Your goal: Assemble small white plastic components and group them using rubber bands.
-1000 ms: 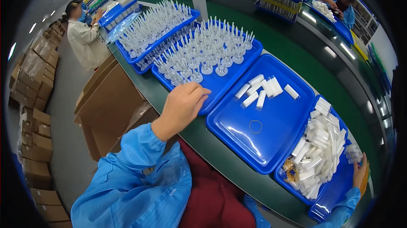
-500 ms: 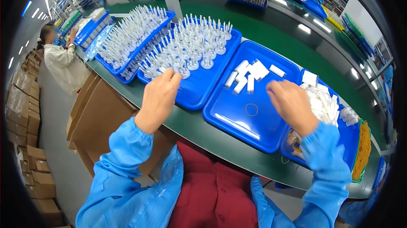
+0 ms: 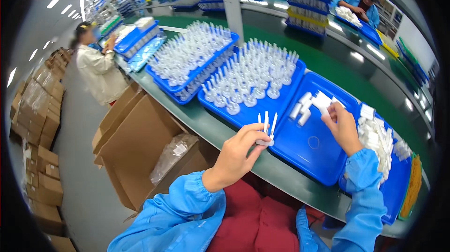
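Observation:
My left hand (image 3: 238, 156) is closed on small white stemmed plastic pieces (image 3: 266, 128), whose thin stems point up over the near edges of two trays. Similar clear pieces with round bases (image 3: 253, 83) stand upright in the blue tray just beyond it. Over the blue tray (image 3: 300, 151) to the right, my right hand (image 3: 346, 129) pinches a short white tube (image 3: 324, 110) with its thumb and fingers. Other white tubes (image 3: 303, 111) lie beside it in that tray, and a thin loop (image 3: 314, 142) lies nearer me.
Stacked trays of stemmed pieces (image 3: 192, 48) stand left. At right are a pile of white tubes (image 3: 375, 135) and yellow-orange bands (image 3: 410, 189). An open cardboard box (image 3: 136, 144) stands below the table's left edge. One person (image 3: 96, 64) works at left, others across the line.
My left hand has left the tray of stemmed pieces, coming right and nearer me with pieces in it. My right hand now pinches a white tube. The whole view has shifted.

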